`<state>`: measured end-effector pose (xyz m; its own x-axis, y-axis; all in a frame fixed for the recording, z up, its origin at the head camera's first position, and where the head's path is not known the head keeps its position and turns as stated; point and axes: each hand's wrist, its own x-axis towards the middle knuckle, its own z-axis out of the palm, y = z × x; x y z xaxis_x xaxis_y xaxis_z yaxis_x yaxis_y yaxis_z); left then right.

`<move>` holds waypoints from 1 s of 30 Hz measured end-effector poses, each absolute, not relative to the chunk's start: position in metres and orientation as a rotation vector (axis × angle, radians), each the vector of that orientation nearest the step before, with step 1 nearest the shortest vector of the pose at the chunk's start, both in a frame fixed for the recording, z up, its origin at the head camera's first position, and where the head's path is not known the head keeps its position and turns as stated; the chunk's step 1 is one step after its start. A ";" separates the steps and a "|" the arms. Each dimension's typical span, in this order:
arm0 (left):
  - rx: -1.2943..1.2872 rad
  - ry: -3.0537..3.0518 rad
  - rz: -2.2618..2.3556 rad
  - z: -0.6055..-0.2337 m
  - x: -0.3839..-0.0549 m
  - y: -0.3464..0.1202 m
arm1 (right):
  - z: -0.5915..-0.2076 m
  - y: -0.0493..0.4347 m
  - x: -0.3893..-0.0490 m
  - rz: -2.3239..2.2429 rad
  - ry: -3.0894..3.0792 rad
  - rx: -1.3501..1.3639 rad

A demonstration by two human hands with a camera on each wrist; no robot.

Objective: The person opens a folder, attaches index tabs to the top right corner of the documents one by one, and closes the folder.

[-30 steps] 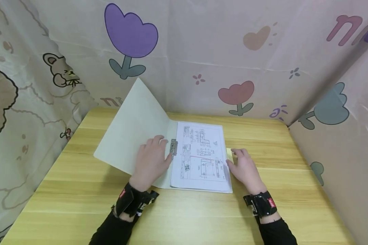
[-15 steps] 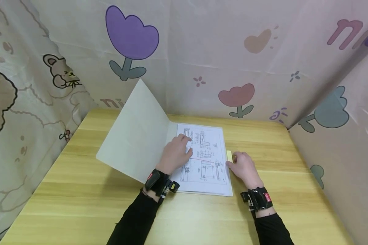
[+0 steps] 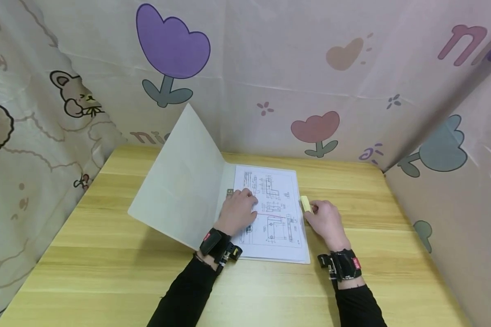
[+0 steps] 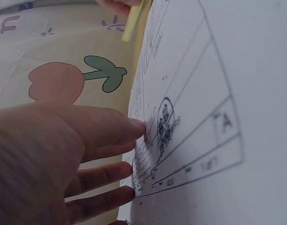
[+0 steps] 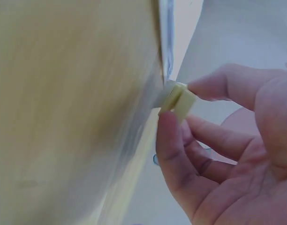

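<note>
My left hand [image 3: 236, 211] rests its fingertips on the left part of a printed technical drawing [image 3: 276, 247], fingers relaxed and slightly bent. The sheet lies on other papers in a pale folder [image 3: 180, 177], whose cover stands tilted up at the left. A metal clip [image 3: 230, 192] shows at the spine, partly hidden by the left hand. Just off the right edge of the papers, my right hand [image 3: 326, 222] pinches a small yellow sticky-note pad [image 3: 305, 204] between thumb and fingers. In the right wrist view the pad [image 5: 182, 105] shows a gap between its layers.
The folder lies on a light wooden table [image 3: 352, 181]. Behind it and at both sides hangs a printed cloth [image 3: 245, 54] with flowers and a bear. Camera straps [image 3: 345, 263] wrap both wrists.
My left hand has moved right from the folder's clip onto the drawing. The right hand has taken up the yellow pad and tilted it at the paper's edge. The folder stays in place.
</note>
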<state>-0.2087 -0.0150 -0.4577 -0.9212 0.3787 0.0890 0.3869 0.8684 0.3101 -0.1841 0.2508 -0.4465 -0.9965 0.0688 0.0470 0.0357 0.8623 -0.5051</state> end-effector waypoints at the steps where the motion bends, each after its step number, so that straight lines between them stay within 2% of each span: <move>1: -0.618 -3.008 -0.504 -0.458 -0.209 -0.015 | -0.446 0.248 -0.185 0.809 -2.950 -0.078; 9: -0.619 -2.994 -0.548 -0.463 -0.209 -0.018 | -0.440 0.220 -0.191 0.967 -2.836 -0.037; 15: -0.563 -2.973 -0.745 -0.462 -0.211 -0.022 | -0.433 0.197 -0.195 1.079 -2.758 0.052; 19: -0.456 -2.886 -1.065 -0.459 -0.214 -0.022 | -0.427 0.185 -0.194 1.139 -2.689 0.134; 24: -0.310 -2.574 -1.708 -0.454 -0.217 -0.018 | -0.423 0.172 -0.191 1.209 -2.581 0.257; 30: -0.328 -2.080 -2.311 -0.449 -0.220 -0.017 | -0.423 0.156 -0.187 1.220 -2.451 0.395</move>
